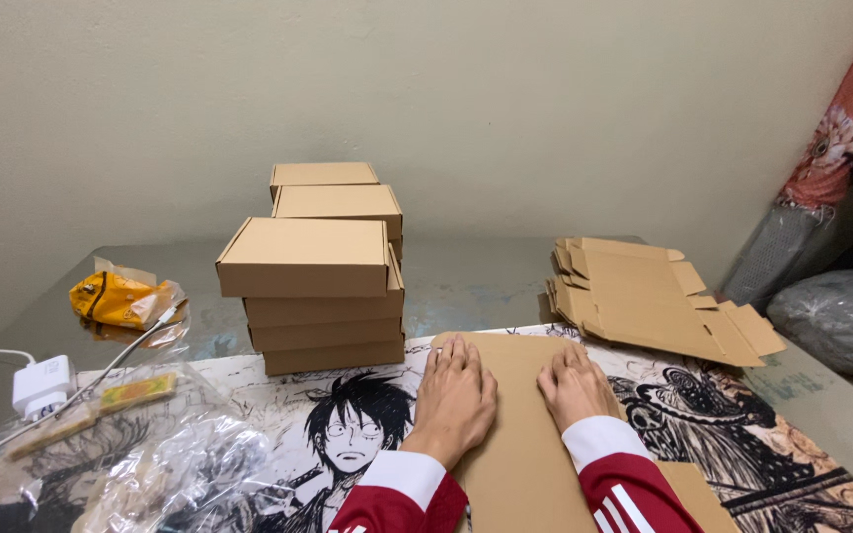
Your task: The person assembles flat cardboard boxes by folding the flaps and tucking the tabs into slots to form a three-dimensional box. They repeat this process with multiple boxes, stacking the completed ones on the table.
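A flat cardboard blank (pixel 520 434) lies at the near edge of the table (pixel 466 276), on top of a printed mat (pixel 742 434) with black-and-white cartoon artwork, and both hands press down on it. The left hand (pixel 458 395) rests palm-down with fingers spread and flat, gripping nothing; the right hand (pixel 575 387) lies beside it in the same way, fingers extended toward the far end of the sheet, also holding nothing. Both wrists show white cuffs on red sleeves. To flatten or crease such a sheet well, it seems best to keep the palms level, the weight even across both hands, and the fingertips lined up along the scored fold so the board bends cleanly rather than buckling. The cardboard is matte, tan and stiff, with crisp cut edges. Toward the middle of the table, just beyond the left hand, stands a stack of folded boxes (pixel 323 296), shallow and rectangular, with a second stack behind it nearer the far edge. Toward the right edge lies a pile of unfolded blanks (pixel 644 296), their flaps and tabs jutting out. At the left edge sit crinkled clear plastic bags (pixel 130 454), a white charger with cable (pixel 39 387), and a yellow packet (pixel 116 298) in shiny wrap.
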